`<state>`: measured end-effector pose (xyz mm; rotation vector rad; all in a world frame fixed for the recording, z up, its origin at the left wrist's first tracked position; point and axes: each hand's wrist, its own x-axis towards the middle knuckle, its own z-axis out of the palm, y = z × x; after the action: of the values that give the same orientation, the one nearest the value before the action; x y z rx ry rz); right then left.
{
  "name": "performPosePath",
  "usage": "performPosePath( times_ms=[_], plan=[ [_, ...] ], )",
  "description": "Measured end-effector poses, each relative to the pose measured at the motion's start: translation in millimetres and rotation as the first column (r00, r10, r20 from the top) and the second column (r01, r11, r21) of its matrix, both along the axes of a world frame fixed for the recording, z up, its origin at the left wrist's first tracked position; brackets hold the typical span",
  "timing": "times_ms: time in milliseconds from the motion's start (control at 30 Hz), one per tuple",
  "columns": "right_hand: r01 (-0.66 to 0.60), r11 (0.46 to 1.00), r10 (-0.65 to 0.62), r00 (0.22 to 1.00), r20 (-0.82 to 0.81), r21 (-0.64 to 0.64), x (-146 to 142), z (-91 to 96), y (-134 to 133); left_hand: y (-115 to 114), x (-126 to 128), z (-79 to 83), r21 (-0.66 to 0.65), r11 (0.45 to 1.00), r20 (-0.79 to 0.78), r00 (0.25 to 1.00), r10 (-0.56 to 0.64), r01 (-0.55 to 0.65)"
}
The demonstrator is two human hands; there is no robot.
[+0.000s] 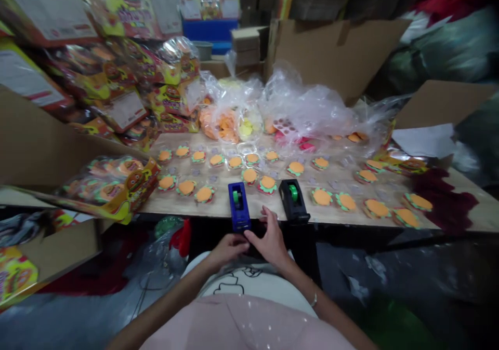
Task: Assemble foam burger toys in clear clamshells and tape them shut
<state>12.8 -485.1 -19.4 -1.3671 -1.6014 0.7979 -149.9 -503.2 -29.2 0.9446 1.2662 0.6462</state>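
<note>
Left hand [228, 248]: curled just below blue tape dispenser [239, 211], grip unclear | right hand [271, 241]: loosely open, lower right of it | black tape dispenser [293, 200]: right of it.

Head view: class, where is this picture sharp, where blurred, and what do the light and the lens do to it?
Head view, centre: the blue tape dispenser and black tape dispenser are fairly sharp. Head view, right edge: the piled bundles smear into blur. Head view, middle back: the clear plastic bags catch glare. Head view, bottom: under the table it is dim.
</note>
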Motion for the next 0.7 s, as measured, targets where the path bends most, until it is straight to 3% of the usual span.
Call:
performPosePath(
  times_ms=[67, 167, 233, 300, 400, 500, 600, 700],
  plan=[
    [-0.044, 0.997, 0.038, 0.994, 0.099, 0.058, -23, 6.3, 8, -3, -35, 12.3, 0.121, 0.964, -0.112, 0.962, 0.249, -0.236],
    [-0.046, 0.992, 0.020, 0.976, 0.215, 0.116, -46, 8.0, 21, 9, -81, 22.1, 0.297, 0.796, -0.227, 0.771, 0.595, -0.527],
    [-0.014, 0.991, -0.022, 0.966, 0.259, 0.133, -46, 5.8, 30, 26, -104, 20.9, 0.361, 0.715, -0.241, 0.681, 0.692, -0.599],
    [0.024, 0.989, -0.066, 0.957, 0.284, 0.149, -38, 6.0, 34, 45, -119, 15.6, 0.410, 0.669, -0.254, 0.627, 0.737, -0.621],
    [0.028, 0.971, -0.104, 0.944, 0.313, 0.238, -29, 14.7, 31, 70, -130, 6.6, 0.438, 0.671, -0.282, 0.617, 0.735, -0.598],
    [-0.158, 0.953, 0.075, 0.949, 0.307, 0.257, -47, 23.7, 24, 80, -133, 2.2, 0.431, 0.692, -0.298, 0.633, 0.715, -0.579],
    [-0.275, 0.961, 0.266, 0.950, 0.162, 0.033, -89, 19.3, 35, 77, -133, 2.3, 0.398, 0.723, -0.270, 0.681, 0.681, -0.565],
    [-0.188, 0.953, 0.178, 0.982, -0.063, -0.238, -124, 5.7, 67, 73, -132, 3.4, 0.350, 0.748, -0.204, 0.733, 0.649, -0.565]
  ],
)
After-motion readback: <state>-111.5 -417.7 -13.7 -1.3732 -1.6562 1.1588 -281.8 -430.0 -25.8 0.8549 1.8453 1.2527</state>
